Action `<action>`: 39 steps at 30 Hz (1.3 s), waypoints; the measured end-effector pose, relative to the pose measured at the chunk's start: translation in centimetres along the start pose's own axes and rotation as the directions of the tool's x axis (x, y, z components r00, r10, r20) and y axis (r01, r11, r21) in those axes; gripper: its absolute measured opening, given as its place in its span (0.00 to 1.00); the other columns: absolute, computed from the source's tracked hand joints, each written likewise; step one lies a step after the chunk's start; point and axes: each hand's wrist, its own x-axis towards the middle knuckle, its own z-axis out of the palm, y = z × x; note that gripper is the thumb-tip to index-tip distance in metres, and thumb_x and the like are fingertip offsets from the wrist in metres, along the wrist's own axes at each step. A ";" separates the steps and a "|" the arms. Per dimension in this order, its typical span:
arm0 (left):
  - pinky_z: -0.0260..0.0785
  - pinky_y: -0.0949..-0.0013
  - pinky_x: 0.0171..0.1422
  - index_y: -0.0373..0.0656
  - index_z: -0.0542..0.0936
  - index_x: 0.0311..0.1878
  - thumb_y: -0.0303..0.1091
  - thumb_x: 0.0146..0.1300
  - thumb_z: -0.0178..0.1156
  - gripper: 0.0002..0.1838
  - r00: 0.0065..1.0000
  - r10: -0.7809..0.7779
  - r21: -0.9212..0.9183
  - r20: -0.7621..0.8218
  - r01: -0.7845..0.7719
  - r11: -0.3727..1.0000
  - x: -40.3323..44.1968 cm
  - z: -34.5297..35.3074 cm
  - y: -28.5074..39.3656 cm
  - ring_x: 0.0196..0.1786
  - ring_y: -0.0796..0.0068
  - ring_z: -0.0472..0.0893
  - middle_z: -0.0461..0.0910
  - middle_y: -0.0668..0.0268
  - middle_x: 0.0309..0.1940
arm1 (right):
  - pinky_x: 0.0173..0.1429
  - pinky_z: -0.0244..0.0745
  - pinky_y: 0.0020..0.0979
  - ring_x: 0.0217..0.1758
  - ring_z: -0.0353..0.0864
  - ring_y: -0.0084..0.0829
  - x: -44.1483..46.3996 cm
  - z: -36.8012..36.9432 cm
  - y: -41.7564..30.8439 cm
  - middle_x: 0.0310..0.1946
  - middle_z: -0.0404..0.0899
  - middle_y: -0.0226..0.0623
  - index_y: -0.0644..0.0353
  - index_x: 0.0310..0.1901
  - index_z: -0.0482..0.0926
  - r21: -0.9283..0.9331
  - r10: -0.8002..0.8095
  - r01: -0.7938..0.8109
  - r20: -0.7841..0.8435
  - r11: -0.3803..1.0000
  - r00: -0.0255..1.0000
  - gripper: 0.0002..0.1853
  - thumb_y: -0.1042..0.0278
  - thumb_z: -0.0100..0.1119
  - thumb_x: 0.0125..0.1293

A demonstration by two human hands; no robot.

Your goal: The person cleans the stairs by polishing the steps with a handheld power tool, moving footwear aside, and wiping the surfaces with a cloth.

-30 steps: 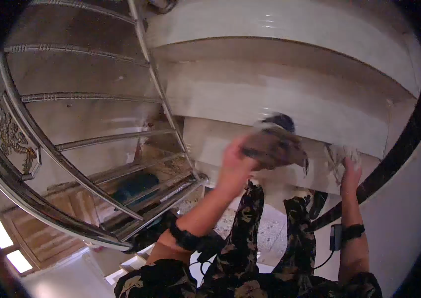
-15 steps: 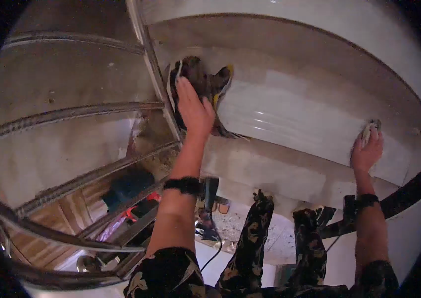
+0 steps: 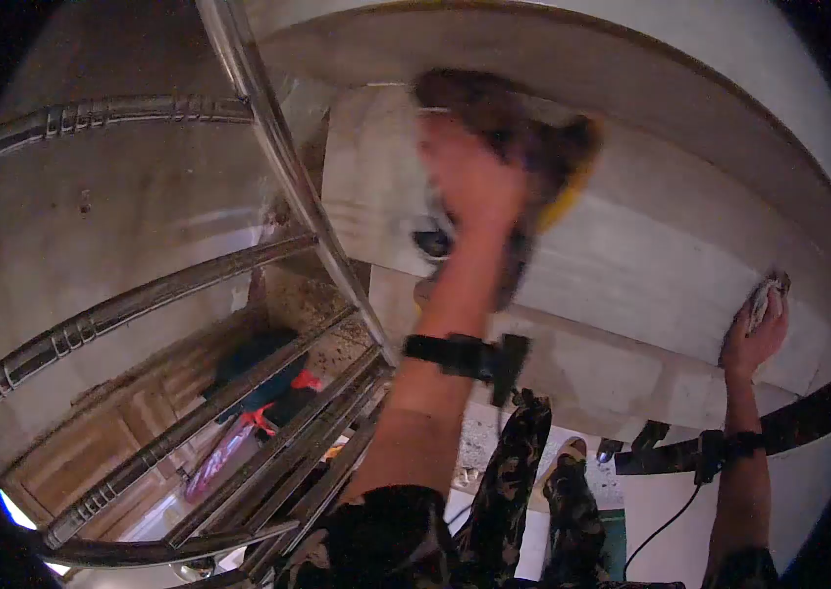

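Note:
My left hand [image 3: 474, 177], smeared by motion, presses a dark rag [image 3: 558, 147] with a yellow edge onto a pale, smooth tiled surface [image 3: 646, 250]. The rag bunches around the hand and trails below it; the fingers are blurred. Farther right, my right hand [image 3: 757, 334] rests on the same surface, its fingers curled around a small crumpled whitish and dark cloth [image 3: 769, 294]. Dark bands with small devices are strapped around both wrists.
A metal tube railing [image 3: 293, 187] with several crossbars stands at the left. A curved ledge [image 3: 631, 74] borders the tiles at the top. Below are my patterned trouser legs [image 3: 514, 471], a dark curved edge [image 3: 798, 422] and, behind the railing, red and dark items [image 3: 263, 412].
My left hand has swept right along the tiles, carrying the dark rag away from the railing. My right hand with its cloth sits slightly farther right and lower. The whole view has shifted.

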 end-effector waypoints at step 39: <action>0.56 0.58 0.59 0.42 0.75 0.43 0.35 0.36 0.55 0.24 0.867 0.448 -0.440 -0.216 -0.496 0.748 -7.2 3.1 14.8 0.53 0.54 0.67 0.70 0.51 0.49 | 0.55 0.54 0.42 0.55 0.60 0.44 -2.4 0.5 1.7 0.50 0.63 0.41 0.49 0.39 0.73 0.381 0.119 -0.065 -0.121 0.922 0.985 0.22 0.72 0.60 0.35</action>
